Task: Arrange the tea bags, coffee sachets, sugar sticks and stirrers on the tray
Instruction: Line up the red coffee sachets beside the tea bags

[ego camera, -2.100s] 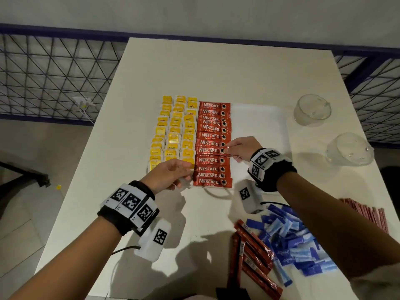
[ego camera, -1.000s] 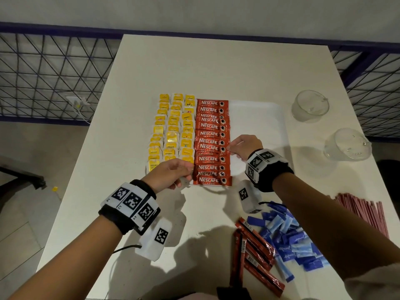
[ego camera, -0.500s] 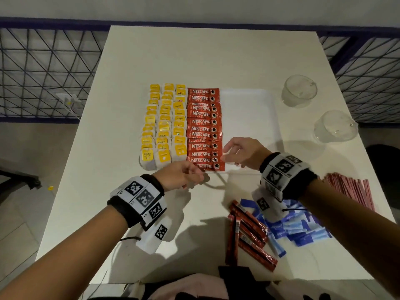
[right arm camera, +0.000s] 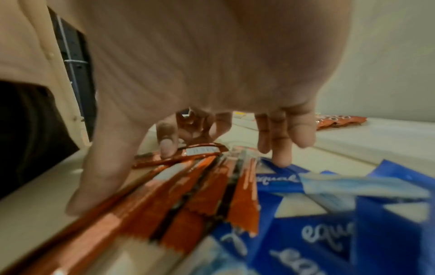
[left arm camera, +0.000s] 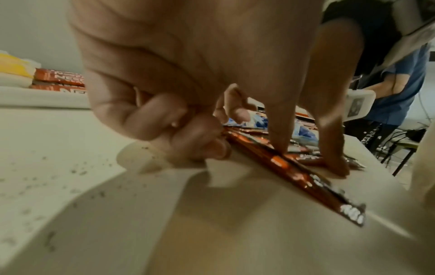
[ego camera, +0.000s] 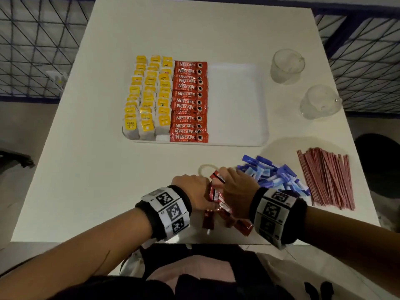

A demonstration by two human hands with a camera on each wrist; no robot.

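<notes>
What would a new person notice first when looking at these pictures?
Probably the tray: its left half is packed with neat columns of yellow tea bags and red coffee sachets, while its right half is bare. Next, near the table's front edge, the left hand and right hand meet over loose red sticks, beside a blue sachet pile and pink stirrers.

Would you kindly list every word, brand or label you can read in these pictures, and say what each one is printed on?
"NESCAFE CLASSIC": on the red coffee sachets lined up on the white tray.
"RELAX": on the yellow tag of the nearest tea bag; the smaller print below it is unreadable.
"equal": on the blue sugar sticks in the right wrist view.
Long red sachets between the hands: print blurred.
Wristbands: square code patterns, no words.
</notes>
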